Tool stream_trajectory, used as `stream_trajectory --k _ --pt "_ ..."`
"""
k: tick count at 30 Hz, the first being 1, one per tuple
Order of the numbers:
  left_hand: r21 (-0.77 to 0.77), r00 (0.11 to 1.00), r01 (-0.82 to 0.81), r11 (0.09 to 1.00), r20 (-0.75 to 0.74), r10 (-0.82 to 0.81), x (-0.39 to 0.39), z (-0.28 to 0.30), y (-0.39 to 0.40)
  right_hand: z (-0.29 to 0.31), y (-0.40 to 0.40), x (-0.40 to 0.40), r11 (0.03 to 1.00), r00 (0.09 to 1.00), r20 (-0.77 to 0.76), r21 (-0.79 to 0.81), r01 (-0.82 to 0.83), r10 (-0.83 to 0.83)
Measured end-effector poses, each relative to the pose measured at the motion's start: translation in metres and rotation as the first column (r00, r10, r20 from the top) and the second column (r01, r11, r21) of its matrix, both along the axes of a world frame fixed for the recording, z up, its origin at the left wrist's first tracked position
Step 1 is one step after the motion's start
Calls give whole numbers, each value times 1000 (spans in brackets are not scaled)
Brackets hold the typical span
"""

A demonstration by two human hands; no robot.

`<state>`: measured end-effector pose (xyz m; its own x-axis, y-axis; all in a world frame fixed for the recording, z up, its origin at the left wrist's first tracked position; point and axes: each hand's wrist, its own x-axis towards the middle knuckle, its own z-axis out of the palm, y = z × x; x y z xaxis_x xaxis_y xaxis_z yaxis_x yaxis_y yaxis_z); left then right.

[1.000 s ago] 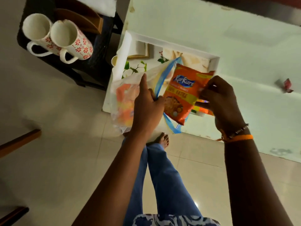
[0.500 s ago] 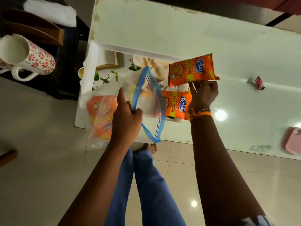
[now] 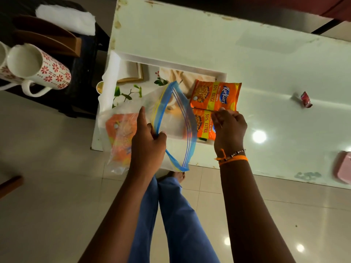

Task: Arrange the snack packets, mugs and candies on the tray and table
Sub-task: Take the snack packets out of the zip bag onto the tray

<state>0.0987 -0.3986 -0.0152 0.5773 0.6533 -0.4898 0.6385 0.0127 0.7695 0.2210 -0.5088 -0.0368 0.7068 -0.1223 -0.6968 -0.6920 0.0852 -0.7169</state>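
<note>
Lowered from mid-air, the upper snack packet now lies on the tray beside another packet. Right hand hovers over both, fingers loosely curled and empty; left hand pinches the zip bag rim, with more packets to unload.

Both bare arms reach forward and down. The left hand is closed, thumb and fingers pinched together, index finger pointing ahead. The right hand hangs palm-down with fingers curled loosely, thread bands around its wrist.
</note>
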Motion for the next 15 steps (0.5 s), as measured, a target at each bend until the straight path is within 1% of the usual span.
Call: stream_trajectory --k 1,2,3,4,6,8,10,12,13,14,15 --pt "-7 1000 -13 1000 10 13 -2 1 1 8 3 -4 992 997 26 99 -76 74" --pt "-8 1000 -24 1000 16 24 -5 4 3 15 7 -8 963 981 54 186 -196 189" --pt "-7 999 -27 1000 22 27 -7 6 4 22 13 -12 917 948 70 238 -319 312" --pt "-9 999 -28 1000 28 28 -11 9 6 27 20 -18 853 884 67 240 -464 462" --pt "-31 998 -49 998 48 50 -18 15 9 31 39 -32 694 704 22 145 -705 710" --pt "-42 994 -89 995 59 92 -29 24 12 28 63 -47 515 514 -26 43 -856 857" --pt "-51 987 -138 989 70 141 -42 34 16 21 87 -63 288 295 -71 -98 -953 953" --pt "-52 977 -191 980 85 194 -56 43 19 10 109 -77 78 109 -118 -244 -967 987" --pt "-51 971 -216 975 92 220 -62 48 22 6 119 -85 -12 31 -143 -294 -956 989" --pt "-51 964 -241 969 101 245 -69 52 25 1 128 -93 -72 -18 -170 -317 -946 985" --pt "-50 957 -263 963 109 267 -76 55 27 -4 137 -100 -91 -26 -195 -334 -938 981"
